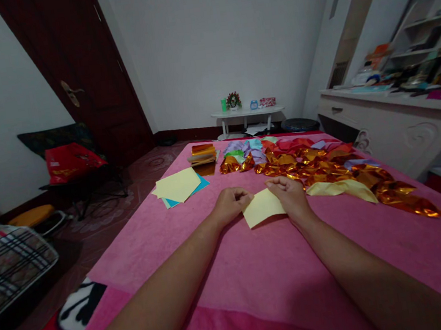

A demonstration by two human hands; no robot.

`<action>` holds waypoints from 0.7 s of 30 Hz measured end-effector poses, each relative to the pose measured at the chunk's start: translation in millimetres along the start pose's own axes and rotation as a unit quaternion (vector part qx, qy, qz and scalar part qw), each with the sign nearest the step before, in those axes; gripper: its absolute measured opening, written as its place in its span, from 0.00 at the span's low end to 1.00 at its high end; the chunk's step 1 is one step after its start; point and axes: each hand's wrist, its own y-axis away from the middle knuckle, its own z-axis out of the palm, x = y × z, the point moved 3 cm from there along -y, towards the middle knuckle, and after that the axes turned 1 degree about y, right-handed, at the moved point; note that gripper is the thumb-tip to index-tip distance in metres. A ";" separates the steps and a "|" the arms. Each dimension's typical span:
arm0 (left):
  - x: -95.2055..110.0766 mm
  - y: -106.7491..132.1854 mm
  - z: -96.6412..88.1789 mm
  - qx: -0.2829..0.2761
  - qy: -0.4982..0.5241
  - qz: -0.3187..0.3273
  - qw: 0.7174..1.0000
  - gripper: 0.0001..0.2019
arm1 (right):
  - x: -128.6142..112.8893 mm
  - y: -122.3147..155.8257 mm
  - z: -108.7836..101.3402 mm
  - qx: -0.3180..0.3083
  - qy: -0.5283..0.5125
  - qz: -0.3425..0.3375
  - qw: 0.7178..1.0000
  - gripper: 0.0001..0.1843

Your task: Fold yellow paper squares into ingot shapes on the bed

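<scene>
While both hands pinch it, the yellow paper (262, 206) lies flat.

The blanket (258, 268) is bright pink, and the paper sheet (262, 206) is pale yellow. The foil pieces (326, 164) shine gold and orange among lilac and red ones, while the paper stack (178, 185) shows yellow over blue.

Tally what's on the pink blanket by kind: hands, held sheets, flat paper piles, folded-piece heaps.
Hands: 2, left hand and right hand
Held sheets: 1, yellow sheet
Flat paper piles: 2, yellow-and-blue pile and gold stack
Folded-piece heaps: 1, foil heap
Total: 6
</scene>
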 end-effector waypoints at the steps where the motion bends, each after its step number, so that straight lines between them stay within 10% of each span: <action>1: 0.1 0.0 0.2 -0.001 0.001 0.000 1.000 0.15 | 0.0 0.1 -0.1 0.000 0.000 -0.001 1.000 0.13; 21: -2.8 -2.4 -2.3 0.030 0.089 -0.039 0.995 0.18 | 0.6 -1.0 1.3 -0.010 0.001 0.005 1.000 0.13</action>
